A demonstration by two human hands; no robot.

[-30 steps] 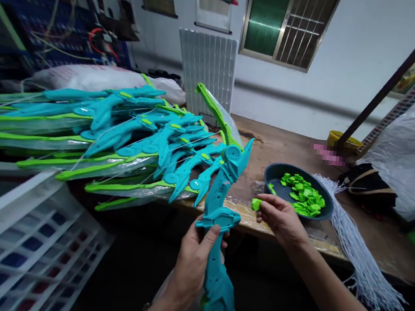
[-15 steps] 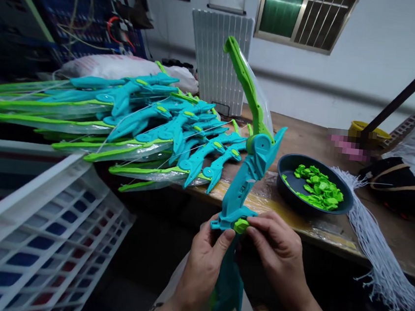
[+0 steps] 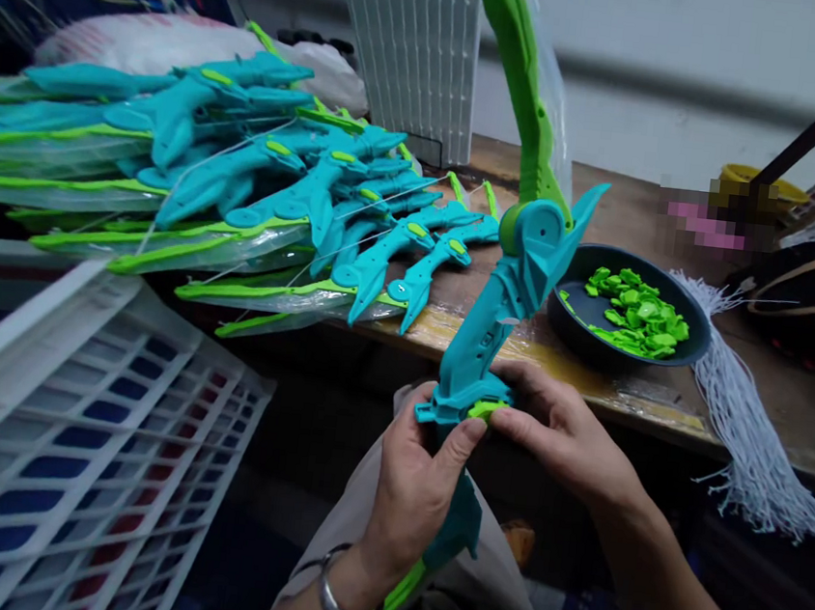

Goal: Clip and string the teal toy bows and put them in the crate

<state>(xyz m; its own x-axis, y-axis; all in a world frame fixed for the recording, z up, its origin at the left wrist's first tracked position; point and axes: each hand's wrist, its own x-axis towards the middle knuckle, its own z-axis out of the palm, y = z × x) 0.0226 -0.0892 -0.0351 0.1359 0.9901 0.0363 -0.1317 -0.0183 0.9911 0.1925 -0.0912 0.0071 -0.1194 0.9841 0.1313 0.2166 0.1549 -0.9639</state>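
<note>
My left hand [image 3: 414, 485] grips the handle of a teal toy bow [image 3: 506, 301] held upright over my lap; its green limb [image 3: 523, 75] rises past the frame's top. My right hand [image 3: 561, 433] holds the handle from the right, its fingers pressing a small green clip [image 3: 485, 410] onto the handle's ledge, where my left thumb also touches. A dark bowl [image 3: 695, 340] with several green clips [image 3: 636, 310] sits on the wooden bench [image 3: 790, 403] just beyond.
A pile of teal and green bows [image 3: 259, 192] lies on the bench at left. A white crate [image 3: 74, 425] stands low at left. A bundle of white strings [image 3: 737, 417] hangs over the bench edge at right. A white grid panel [image 3: 413, 44] leans against the wall.
My right hand carried a green clip from beside the bowl to the bow's handle and now presses it there. The bow rose and tilted more upright; the view dropped lower.
</note>
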